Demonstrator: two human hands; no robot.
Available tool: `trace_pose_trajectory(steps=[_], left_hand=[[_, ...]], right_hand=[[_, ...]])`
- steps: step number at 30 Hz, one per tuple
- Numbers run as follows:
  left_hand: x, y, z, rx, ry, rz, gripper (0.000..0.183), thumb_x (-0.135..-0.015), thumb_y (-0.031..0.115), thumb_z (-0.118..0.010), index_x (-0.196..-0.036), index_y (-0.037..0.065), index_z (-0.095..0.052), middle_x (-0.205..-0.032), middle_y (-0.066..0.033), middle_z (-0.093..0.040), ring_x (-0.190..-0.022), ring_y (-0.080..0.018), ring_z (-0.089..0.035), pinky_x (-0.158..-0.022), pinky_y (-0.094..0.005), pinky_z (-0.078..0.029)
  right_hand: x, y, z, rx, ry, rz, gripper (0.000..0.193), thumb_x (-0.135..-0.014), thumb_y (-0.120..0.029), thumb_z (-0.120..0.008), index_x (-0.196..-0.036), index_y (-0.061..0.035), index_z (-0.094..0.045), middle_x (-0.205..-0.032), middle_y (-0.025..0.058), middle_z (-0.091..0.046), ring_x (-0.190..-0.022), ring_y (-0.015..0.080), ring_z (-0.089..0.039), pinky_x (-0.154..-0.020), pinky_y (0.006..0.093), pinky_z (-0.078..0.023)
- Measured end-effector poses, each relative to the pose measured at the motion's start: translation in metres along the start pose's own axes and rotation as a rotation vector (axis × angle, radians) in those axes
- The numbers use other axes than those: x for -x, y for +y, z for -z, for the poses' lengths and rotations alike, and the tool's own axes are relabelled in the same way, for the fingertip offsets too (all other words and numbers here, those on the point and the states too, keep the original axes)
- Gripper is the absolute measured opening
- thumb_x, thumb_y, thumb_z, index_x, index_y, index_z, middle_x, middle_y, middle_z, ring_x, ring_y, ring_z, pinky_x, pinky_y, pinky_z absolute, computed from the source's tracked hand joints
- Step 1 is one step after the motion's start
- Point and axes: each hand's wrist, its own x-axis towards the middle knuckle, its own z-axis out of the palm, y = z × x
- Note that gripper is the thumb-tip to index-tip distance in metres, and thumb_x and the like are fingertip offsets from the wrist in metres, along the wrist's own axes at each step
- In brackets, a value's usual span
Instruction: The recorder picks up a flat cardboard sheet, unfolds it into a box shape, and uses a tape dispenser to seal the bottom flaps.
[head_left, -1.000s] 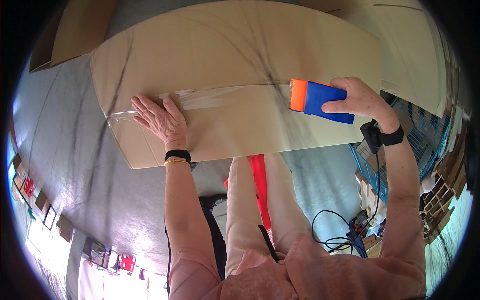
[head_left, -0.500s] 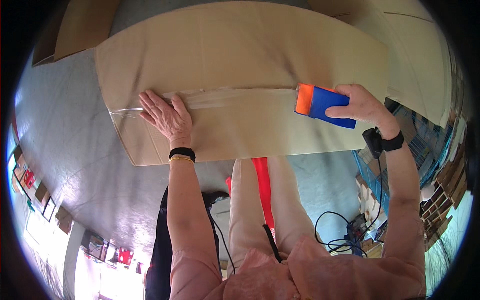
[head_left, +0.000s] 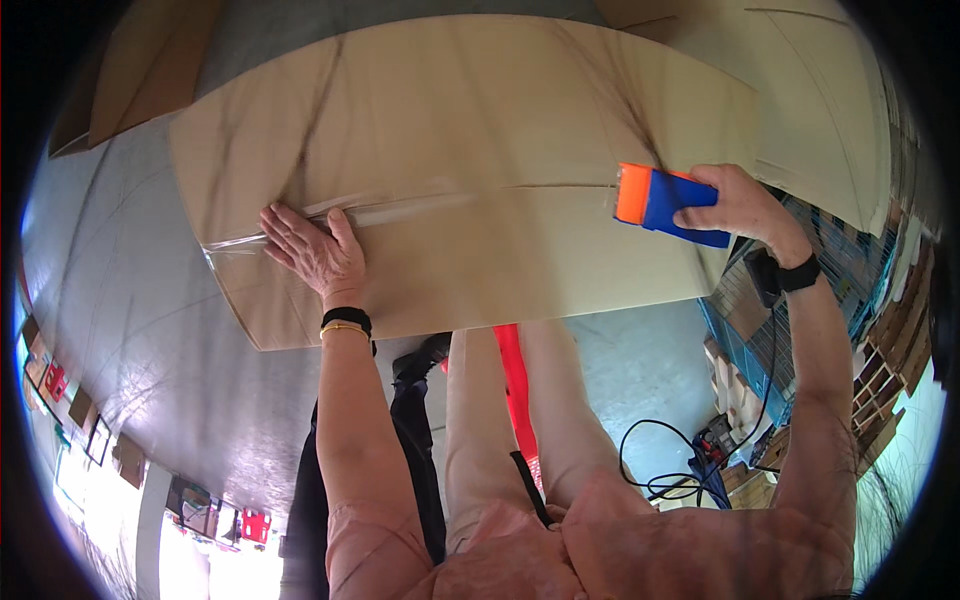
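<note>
A large cardboard box (head_left: 450,110) lies in front of me, with a seam running across its top. Clear packing tape (head_left: 400,212) covers the left part of this seam, and a wrinkled end hangs at the left edge. My left hand (head_left: 320,255) is laid flat on the box over the tape, fingers spread. Gripped in my right hand (head_left: 745,212) is a blue and orange tape dispenser (head_left: 665,205), at the right part of the seam. Whether the clear strip runs unbroken to the dispenser is hard to see.
Folded cardboard (head_left: 820,120) lies at the far right, and an open brown carton (head_left: 150,70) at the far left. A blue wire crate (head_left: 745,310) stands right of the box. Black cable (head_left: 650,470) hangs by my right arm. A person's black-clad leg (head_left: 410,410) is close on my left.
My right hand has drawn the tape dispenser a little to the right along the seam. My left hand keeps its place on the box; the whole view has shifted slightly.
</note>
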Motion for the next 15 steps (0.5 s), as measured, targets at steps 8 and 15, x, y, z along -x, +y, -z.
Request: trace_pose_trajectory(steps=[8,15], left_hand=[[0.000,0.000,-0.007,-0.013,0.017,-0.025,0.095,-0.094,0.068,-0.030,-0.155,-0.002,-0.008,-0.163,-0.0209,-0.005,-0.151,-0.0335,-0.003,-0.120,-0.0519,-0.001],[-0.003,-0.009,-0.012,-0.075,0.050,-0.059,0.094,-0.094,0.068,-0.030,-0.155,-0.001,-0.008,-0.162,-0.0211,-0.008,-0.151,-0.0341,-0.005,-0.120,-0.0533,-0.004]], right_hand=[[0.038,0.074,0.005,-0.022,0.080,-0.066,0.049,-0.070,-0.037,-0.079,-0.097,0.0024,-0.066,-0.083,0.0116,-0.066,-0.076,0.0205,-0.062,-0.073,0.0326,-0.050],[0.055,0.136,0.019,-0.014,0.116,-0.164,0.059,-0.069,-0.046,-0.076,-0.101,0.0029,-0.067,-0.091,0.0155,-0.068,-0.082,0.0244,-0.064,-0.076,0.0361,-0.051]])
